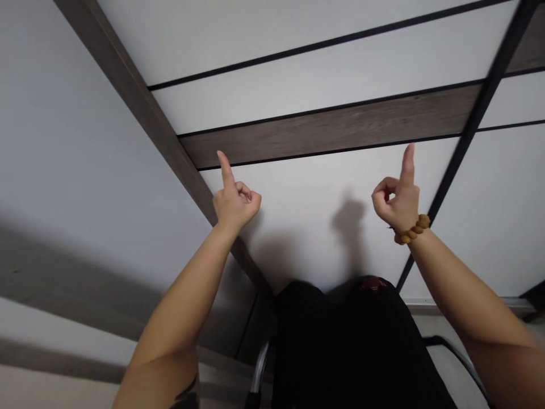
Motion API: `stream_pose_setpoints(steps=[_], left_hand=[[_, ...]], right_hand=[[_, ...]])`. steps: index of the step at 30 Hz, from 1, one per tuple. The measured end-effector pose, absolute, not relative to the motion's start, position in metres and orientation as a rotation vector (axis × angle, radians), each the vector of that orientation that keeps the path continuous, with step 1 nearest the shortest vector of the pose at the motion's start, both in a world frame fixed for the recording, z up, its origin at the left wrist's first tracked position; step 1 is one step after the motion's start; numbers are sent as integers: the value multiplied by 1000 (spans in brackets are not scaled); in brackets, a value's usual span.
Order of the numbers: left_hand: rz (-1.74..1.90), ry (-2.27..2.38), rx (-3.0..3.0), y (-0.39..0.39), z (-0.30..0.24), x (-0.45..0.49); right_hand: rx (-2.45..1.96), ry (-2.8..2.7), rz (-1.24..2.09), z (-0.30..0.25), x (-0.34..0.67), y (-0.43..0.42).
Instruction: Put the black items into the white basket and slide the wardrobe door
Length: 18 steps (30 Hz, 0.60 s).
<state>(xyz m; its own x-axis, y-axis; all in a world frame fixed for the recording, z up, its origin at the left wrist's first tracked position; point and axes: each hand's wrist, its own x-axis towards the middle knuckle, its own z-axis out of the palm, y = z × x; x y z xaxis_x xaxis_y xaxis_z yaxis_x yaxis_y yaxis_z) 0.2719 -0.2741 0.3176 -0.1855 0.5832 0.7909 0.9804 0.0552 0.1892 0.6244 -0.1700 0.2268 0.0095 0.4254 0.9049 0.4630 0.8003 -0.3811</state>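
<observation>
Holding up your left hand point(235, 203) and right hand point(398, 199), you kept each index finger point(407, 165) upright, the other fingers point(385, 190) curled in, pinching nothing. Both hands were empty. The left index tip sat nearest the wood-grain crossbar point(332, 128) above the white panel point(289, 199); a wooden bead bracelet point(411, 229) circled your right wrist point(426, 241).

**Bare forearms, bead strand, black clothing**

The left forearm point(183, 301) and right forearm point(464, 278) are bare, with no sleeves. A strand of rounded amber-brown beads point(412, 229) circles the right wrist point(419, 241). A dark tattoo point(188, 396) marks the left forearm. The black garment point(340, 346) bears a small red marking point(373, 283).
</observation>
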Motion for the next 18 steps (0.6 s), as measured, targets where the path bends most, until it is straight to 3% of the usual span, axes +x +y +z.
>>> stream_pose_setpoints(steps=[5, 14, 18], left_hand=[[-1078, -1746, -1644, -267, 323, 286], [-1035, -1668, -1561, -216, 304, 233], [-1032, -1712, -1520, -197, 309, 218]], right_hand=[[-796, -1651, -2, 261, 632, -172], [-1056, -1672, -502, 234, 647, -97], [-1153, -1696, -542, 227, 640, -79]])
